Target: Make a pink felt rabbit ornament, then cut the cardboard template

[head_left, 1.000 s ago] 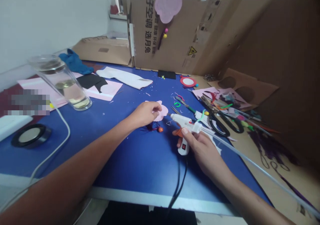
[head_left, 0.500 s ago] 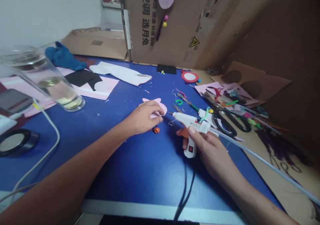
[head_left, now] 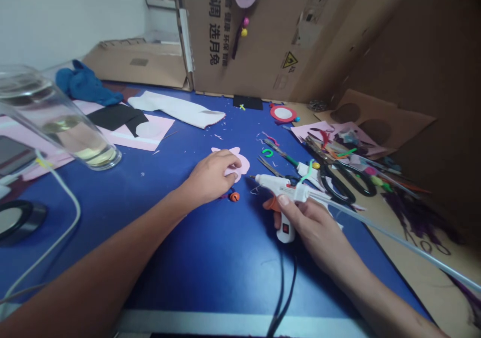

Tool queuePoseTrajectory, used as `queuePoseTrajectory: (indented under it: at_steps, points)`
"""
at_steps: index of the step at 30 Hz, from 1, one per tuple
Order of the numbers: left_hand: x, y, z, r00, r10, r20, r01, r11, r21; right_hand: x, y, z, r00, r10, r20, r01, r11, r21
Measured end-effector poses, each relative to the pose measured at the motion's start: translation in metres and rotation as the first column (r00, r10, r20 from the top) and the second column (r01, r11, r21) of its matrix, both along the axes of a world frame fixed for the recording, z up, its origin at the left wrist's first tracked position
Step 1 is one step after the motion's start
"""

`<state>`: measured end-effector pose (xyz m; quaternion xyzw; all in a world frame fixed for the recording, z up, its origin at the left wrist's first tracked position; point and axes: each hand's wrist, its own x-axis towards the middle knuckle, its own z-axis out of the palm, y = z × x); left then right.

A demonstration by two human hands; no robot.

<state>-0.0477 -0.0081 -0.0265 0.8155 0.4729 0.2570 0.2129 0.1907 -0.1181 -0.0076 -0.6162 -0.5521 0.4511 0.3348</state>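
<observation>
Fingers (head_left: 233, 159) of the left hand (head_left: 210, 176) curled over the pink cutout (head_left: 243, 164)

You face a smooth blue tabletop (head_left: 195, 258); behind it stands a brown printed cardboard panel (head_left: 259, 72), and leftward a pale wall (head_left: 93, 12).

Bare L & R hands (head_left: 212, 178), bare forearms (head_left: 124, 250) tapering twd wrists (head_left: 179, 198), R thumbnail (head_left: 284, 199) short.
</observation>
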Motion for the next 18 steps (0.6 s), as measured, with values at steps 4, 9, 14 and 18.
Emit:
queuePoseTrajectory:
  at_steps: [4, 9, 14, 18]
  points:
    - [0.000, 0.004, -0.004, 0.999, 0.012, -0.051, -0.010, 0.999, 0.038, -0.001, -0.002, -0.003, 0.999, -0.021, -0.025, 0.022, 1.000, 0.008]
    - [-0.001, 0.006, -0.003, 0.997, 0.025, -0.075, -0.022, 0.999, 0.043, -0.002, -0.001, -0.003, 0.997, -0.050, -0.058, 0.051, 0.999, 0.018]
    - [0.001, 0.009, -0.001, 0.996, 0.054, -0.068, -0.053, 0.998, 0.016, -0.006, 0.004, -0.001, 0.994, -0.056, -0.090, 0.058, 0.998, 0.017]
    - [0.002, 0.009, -0.002, 0.996, 0.062, -0.058, -0.061, 0.998, 0.005, -0.007, 0.010, -0.004, 0.983, -0.067, -0.168, 0.066, 0.998, -0.007]
